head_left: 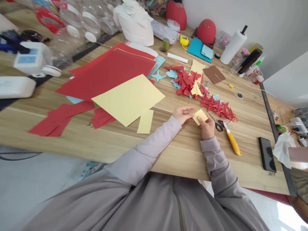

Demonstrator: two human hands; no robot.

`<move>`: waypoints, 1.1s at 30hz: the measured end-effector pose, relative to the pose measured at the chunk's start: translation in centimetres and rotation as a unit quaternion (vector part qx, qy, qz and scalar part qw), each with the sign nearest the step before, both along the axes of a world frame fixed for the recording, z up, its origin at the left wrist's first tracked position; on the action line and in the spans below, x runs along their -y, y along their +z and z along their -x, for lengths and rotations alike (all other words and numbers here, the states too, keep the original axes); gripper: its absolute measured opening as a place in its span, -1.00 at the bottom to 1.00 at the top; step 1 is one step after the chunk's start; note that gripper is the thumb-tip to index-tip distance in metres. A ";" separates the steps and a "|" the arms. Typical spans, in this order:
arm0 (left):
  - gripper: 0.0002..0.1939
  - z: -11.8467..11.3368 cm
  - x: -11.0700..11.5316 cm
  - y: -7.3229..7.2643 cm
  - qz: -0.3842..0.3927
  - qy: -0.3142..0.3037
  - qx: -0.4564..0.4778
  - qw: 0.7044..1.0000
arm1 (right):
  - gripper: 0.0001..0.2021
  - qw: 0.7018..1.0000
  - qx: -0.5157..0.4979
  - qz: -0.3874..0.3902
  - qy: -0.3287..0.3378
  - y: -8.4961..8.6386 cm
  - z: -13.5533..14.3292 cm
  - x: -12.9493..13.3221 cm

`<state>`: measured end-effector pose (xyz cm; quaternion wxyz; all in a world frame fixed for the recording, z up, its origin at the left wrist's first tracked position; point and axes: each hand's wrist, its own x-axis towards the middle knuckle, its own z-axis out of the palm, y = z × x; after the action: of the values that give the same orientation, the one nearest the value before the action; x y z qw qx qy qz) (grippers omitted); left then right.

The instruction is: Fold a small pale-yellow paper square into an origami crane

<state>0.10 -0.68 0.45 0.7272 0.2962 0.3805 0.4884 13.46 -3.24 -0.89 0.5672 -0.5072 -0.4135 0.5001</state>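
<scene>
A small pale yellow paper square (199, 116) with crease lines is pinched between the thumb and fingers of my right hand (207, 126). My left hand (184, 115) lies at the square's left edge with its fingers stretched out; whether the fingertips touch the paper is hard to tell. Just right of my right hand are black-handled scissors (218, 125) and a yellow utility knife (233, 141). Beyond both hands, folded red paper figures (186, 81) lie in a heap, with a yellow folded one (196, 89) on them. A second row of red figures (218, 106) stretches to the right.
To the left lie large red sheets (108, 69), a yellow sheet (127, 98), a yellow strip (145, 122) and red strips (60, 118). Plastic bottles (69, 41) stand at the back left. A black phone (267, 154) rests near the right edge; a person's arm (298, 154) shows beyond it.
</scene>
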 end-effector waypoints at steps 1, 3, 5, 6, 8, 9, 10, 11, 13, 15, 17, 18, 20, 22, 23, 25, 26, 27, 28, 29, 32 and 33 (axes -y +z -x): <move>-0.56 0.0 0.0 0.0 -0.003 -0.006 -0.007 1.000 | -0.70 1.000 0.011 -0.003 -0.005 -0.1 0.0 0.0; -0.55 0.0 0.0 0.0 -0.014 -0.022 -0.023 0.999 | -0.72 1.000 0.022 -0.002 -0.010 -0.3 0.0 0.0; -0.53 0.1 0.0 0.0 -0.029 -0.036 -0.048 0.998 | -0.73 1.000 0.026 0.001 -0.012 -0.4 0.0 -0.1; -0.52 0.1 0.0 0.0 -0.034 -0.041 -0.062 0.997 | -0.73 1.000 0.027 0.002 -0.013 -0.5 -0.1 -0.1; -0.51 0.1 0.1 0.1 -0.038 -0.049 -0.081 0.995 | -0.74 1.000 0.024 0.005 -0.018 -0.5 -0.1 -0.1; -0.50 0.1 0.1 0.1 -0.038 -0.052 -0.084 0.994 | -0.73 1.000 0.020 0.007 -0.022 -0.5 -0.1 -0.1; -0.49 0.1 0.1 0.1 -0.036 -0.057 -0.083 0.994 | -0.73 1.000 0.014 0.010 -0.026 -0.5 -0.1 -0.1; -0.48 0.1 0.1 0.1 -0.035 -0.063 -0.078 0.994 | -0.72 0.999 0.008 0.012 -0.029 -0.4 -0.1 -0.1; -0.46 0.1 0.2 0.1 -0.033 -0.081 -0.066 0.994 | -0.69 0.999 -0.002 0.017 -0.031 -0.3 -0.1 0.0; -0.43 0.2 0.3 0.1 -0.031 -0.098 -0.053 0.993 | -0.66 0.999 -0.005 0.024 -0.024 -0.2 0.0 0.0; -0.41 0.2 0.3 0.0 -0.028 -0.104 -0.048 0.993 | -0.64 0.999 0.000 0.032 -0.015 -0.1 0.0 0.0; -0.41 0.2 0.3 0.0 -0.026 -0.104 -0.048 0.993 | -0.64 0.999 0.002 0.033 -0.011 -0.1 0.0 0.0; -0.42 0.1 0.2 -0.1 -0.023 -0.100 -0.049 0.993 | -0.65 1.000 0.004 0.029 -0.009 -0.2 -0.1 0.0; -0.44 0.1 0.2 -0.2 -0.021 -0.102 -0.051 0.993 | -0.66 1.000 0.001 0.016 -0.015 -0.3 -0.2 -0.1; -0.45 0.0 0.2 -0.3 -0.021 -0.103 -0.053 0.993 | -0.67 1.000 0.000 0.008 -0.018 -0.4 -0.2 -0.1; -0.47 0.0 0.3 -0.3 -0.027 -0.104 -0.060 0.992 | -0.68 1.000 0.005 -0.006 -0.015 -0.5 -0.3 -0.1; -0.48 0.0 0.3 -0.3 -0.032 -0.105 -0.065 0.992 | -0.68 1.000 0.013 -0.012 -0.013 -0.6 -0.3 -0.1; -0.49 0.0 0.3 -0.2 -0.038 -0.109 -0.070 0.991 | -0.67 1.000 0.023 -0.016 -0.012 -0.6 -0.3 -0.1; -0.50 0.0 0.4 -0.2 -0.045 -0.114 -0.074 0.990 | -0.67 0.999 0.033 -0.019 -0.012 -0.7 -0.3 -0.1; -0.52 0.0 0.4 -0.2 -0.053 -0.122 -0.077 0.988 | -0.66 0.999 0.040 -0.020 -0.015 -0.7 -0.4 -0.1; -0.55 0.0 0.5 -0.2 -0.071 -0.146 -0.081 0.983 | -0.64 0.999 0.043 -0.013 -0.022 -0.9 -0.5 -0.2; -0.55 0.0 0.6 -0.2 -0.073 -0.150 -0.081 0.983 | -0.64 0.999 0.040 -0.009 -0.020 -1.0 -0.5 -0.2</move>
<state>0.06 -1.23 0.22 0.7357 0.4408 0.3526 0.3743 13.95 -3.03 -1.89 0.5645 -0.5300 -0.4299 0.4644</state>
